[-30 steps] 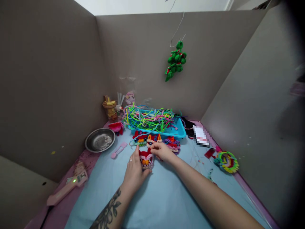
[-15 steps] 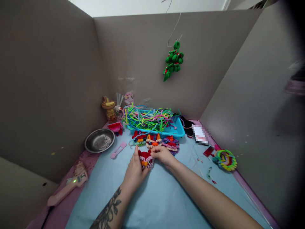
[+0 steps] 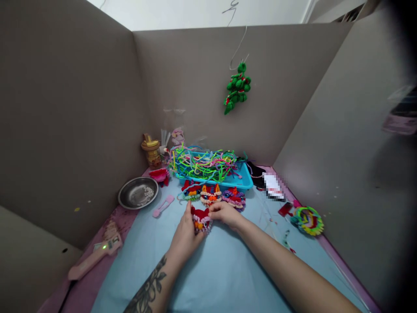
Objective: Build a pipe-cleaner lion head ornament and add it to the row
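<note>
My left hand (image 3: 186, 228) is closed round the left side and bottom of a small red lion-head figure (image 3: 200, 215), made of fuzzy chenille stems with pink trim, an orange nose and an eye. The thumb lies along its lower edge. With thumb and forefinger, my right hand (image 3: 224, 214) pinches the figure's upper right corner; the fingers hide that spot. Just beyond stand three similar heads: one red and green (image 3: 191, 191), one orange and cream (image 3: 211, 195), and one purple (image 3: 233, 198).
Behind the heads a blue tray (image 3: 246, 178) holds a tangle of chenille stems (image 3: 205, 165). At left are a steel bowl (image 3: 130, 198) with small white bits, a pink hair clip (image 3: 163, 206) and a glue gun (image 3: 94, 256). A yellow-green looped piece (image 3: 308, 221) lies at right. Grey partitions enclose three sides.
The camera view has shifted slightly, so everything sits a little lower. Both hands keep their hold on the red lion-head figure with hardly any change.
</note>
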`<move>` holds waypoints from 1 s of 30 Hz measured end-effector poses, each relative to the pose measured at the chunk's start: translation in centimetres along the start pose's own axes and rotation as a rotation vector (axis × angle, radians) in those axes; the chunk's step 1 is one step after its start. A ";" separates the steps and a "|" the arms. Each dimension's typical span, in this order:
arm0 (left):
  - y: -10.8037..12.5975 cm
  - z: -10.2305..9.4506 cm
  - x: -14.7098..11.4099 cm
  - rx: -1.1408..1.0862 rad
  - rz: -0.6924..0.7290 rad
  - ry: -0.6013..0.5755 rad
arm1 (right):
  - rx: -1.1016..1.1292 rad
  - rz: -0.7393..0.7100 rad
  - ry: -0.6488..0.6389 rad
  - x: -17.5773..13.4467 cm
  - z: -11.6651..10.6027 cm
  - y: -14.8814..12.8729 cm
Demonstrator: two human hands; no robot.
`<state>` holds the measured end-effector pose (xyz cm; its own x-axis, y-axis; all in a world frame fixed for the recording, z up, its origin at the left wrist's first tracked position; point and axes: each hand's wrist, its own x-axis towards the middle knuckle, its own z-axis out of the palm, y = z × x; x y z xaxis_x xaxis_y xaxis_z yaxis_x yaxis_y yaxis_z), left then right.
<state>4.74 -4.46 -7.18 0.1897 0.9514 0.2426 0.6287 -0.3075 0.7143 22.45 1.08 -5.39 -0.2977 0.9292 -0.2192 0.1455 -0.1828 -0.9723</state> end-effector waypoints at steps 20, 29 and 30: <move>1.3 -1.3 0.4 -0.039 0.106 0.143 | 0.066 -0.090 0.039 -2.3 0.6 1.7; 1.3 -0.9 0.7 -0.118 0.071 0.091 | -0.001 -0.208 0.043 -2.6 0.5 2.2; 1.3 -0.9 0.7 -0.122 0.067 0.085 | 0.005 -0.202 0.035 -2.6 0.5 2.2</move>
<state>4.95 -4.22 -5.48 0.1604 0.9256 0.3429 0.5199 -0.3746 0.7677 23.07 -1.94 -7.04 -0.2871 0.9577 -0.0172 0.0815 0.0065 -0.9967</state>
